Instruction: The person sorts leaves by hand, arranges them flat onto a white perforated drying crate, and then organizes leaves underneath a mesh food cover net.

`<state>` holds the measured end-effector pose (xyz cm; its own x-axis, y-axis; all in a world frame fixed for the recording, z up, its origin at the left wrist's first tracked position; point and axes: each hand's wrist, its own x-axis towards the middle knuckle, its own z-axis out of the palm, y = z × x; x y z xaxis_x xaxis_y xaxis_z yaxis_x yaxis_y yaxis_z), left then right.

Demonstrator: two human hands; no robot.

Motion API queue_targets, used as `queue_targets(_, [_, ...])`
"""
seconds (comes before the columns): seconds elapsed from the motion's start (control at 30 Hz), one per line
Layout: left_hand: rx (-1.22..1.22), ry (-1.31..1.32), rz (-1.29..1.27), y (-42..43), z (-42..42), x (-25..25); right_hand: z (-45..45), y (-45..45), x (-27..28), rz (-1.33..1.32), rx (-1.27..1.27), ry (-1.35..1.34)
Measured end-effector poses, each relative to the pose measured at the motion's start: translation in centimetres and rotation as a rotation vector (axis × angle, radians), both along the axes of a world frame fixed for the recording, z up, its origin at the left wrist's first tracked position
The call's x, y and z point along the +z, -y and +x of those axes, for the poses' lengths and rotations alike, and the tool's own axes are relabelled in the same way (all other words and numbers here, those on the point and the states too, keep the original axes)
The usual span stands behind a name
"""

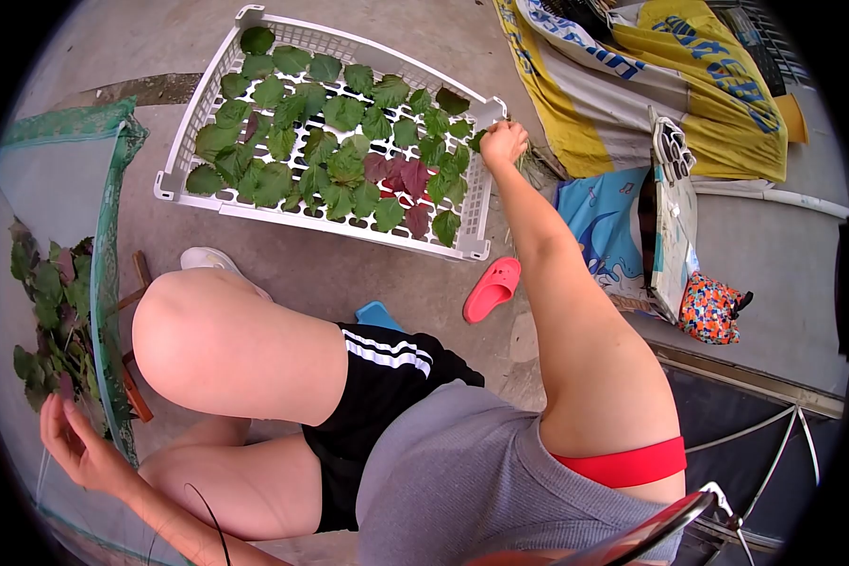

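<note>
My right hand point(505, 143) is at the right end of a white plastic crate point(340, 226), its fingers closed on the edge of a small green leaf point(476, 141). Rows of green leaves point(274, 184) lie spread over the crate's slatted base, with a few purple-red leaves point(413, 176) among them. At the lower left, my left hand point(85, 453) is open with curved fingers, just below a heap of green and purplish leaves point(52, 283). That heap rests on a pale mesh sheet with a green border point(113, 274).
A pink-red clog point(492, 290) and a blue object point(377, 315) are on the concrete floor. Yellow and white sacks point(689, 85) lie at the upper right, near a blue printed cloth point(606, 222) and a patterned bag point(710, 308). Wooden legs point(137, 387) show beside the mesh.
</note>
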<state>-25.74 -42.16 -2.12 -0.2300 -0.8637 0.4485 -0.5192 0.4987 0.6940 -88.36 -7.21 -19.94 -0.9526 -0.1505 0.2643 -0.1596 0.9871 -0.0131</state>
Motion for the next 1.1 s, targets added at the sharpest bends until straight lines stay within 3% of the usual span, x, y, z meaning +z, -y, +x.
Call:
queue_targets(0.83, [-0.034,0.005,0.017,0.6,0.7,-0.9,-1.6,-0.3,0.7,-0.263,-0.287,0.139])
queue_targets(1.1, [-0.024,-0.005,0.020,0.6,0.7,-1.0,-2.1,-1.0,0.1,-0.235,-0.143,0.134])
